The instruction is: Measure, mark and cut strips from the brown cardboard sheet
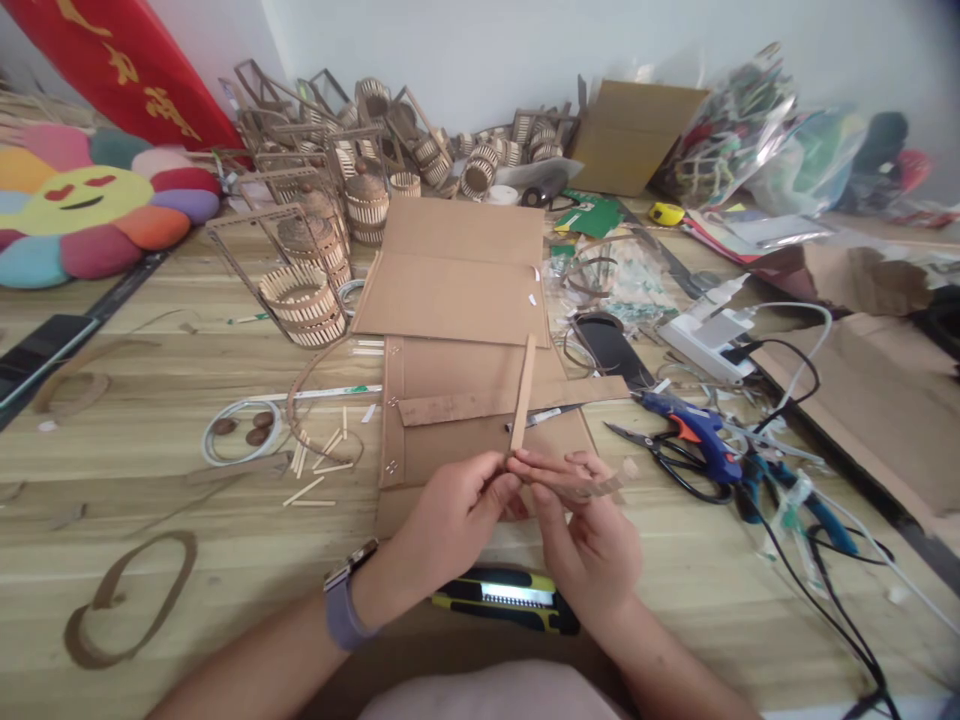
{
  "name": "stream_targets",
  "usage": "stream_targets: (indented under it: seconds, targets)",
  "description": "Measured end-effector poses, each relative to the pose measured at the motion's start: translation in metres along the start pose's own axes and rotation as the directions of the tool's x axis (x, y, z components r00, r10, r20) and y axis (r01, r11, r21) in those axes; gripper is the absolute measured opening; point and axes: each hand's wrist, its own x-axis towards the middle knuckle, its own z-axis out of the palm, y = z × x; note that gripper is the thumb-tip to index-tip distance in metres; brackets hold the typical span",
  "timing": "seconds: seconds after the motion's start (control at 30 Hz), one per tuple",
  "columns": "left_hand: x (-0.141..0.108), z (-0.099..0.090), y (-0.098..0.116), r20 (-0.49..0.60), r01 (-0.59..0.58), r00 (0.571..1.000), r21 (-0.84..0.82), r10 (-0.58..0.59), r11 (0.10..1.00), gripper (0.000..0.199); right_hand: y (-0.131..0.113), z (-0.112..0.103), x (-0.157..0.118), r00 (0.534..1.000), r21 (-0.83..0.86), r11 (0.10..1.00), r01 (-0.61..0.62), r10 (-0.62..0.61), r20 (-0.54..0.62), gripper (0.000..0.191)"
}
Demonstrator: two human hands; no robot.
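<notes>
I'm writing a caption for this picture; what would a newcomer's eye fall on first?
Probably the smiling flower-shaped cushion, with its bright coloured petals, at the far left near a red banner. Next, perhaps, the slatted baskets crowding the background, left of centre, and the hands pinching thin brown strips at front centre.

A flat tan strip [524,393], pinched in the hands [456,512], points away, leaning slightly right.

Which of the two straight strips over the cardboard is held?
The narrow, paler strip, pinched by the left hand; the wider, darker strip lies across the cardboard.
</notes>
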Motion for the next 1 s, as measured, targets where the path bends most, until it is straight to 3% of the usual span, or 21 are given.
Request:
stream_targets:
  seconds: [0.27, 0.57, 0.7, 0.83, 1.0]
  targets:
    - [-0.0008, 0.0023, 0.0002, -0.063, -0.039, 0.997, 0.024, 0.040, 0.999, 0.031, 0.0012, 0.0010, 0.0028, 0.996, -0.117, 0.989, 0.093, -0.094, -0.004, 0.013]
    - [-0.0027, -0.0023, 0.0051, 0.030, -0.148, 0.989, 0.144, 0.145, 0.978, 0.033, 0.0004, -0.0006, 0.0003, 0.979, 0.135, 0.974, -0.183, 0.193, -0.059, 0.011]
    - [-0.0015, -0.0051, 0.0023, 0.056, -0.152, 0.988, 0.192, 0.144, 0.970, 0.034, -0.0001, 0.0000, 0.0002, 0.969, 0.224, 0.948, -0.228, 0.244, -0.048, 0.015]
    - [-0.0015, -0.0023, 0.0003, 0.015, -0.069, 0.998, 0.126, 0.067, 0.990, 0.033, -0.0006, 0.0000, -0.0011, 0.991, 0.132, 0.985, -0.116, 0.122, -0.046, 0.014]
    - [-0.0022, 0.0012, 0.0000, -0.027, -0.066, 0.997, 0.053, 0.068, 0.996, 0.031, 0.0013, 0.0003, 0.0004, 1.000, -0.004, 1.000, 0.022, -0.022, 0.000, 0.017]
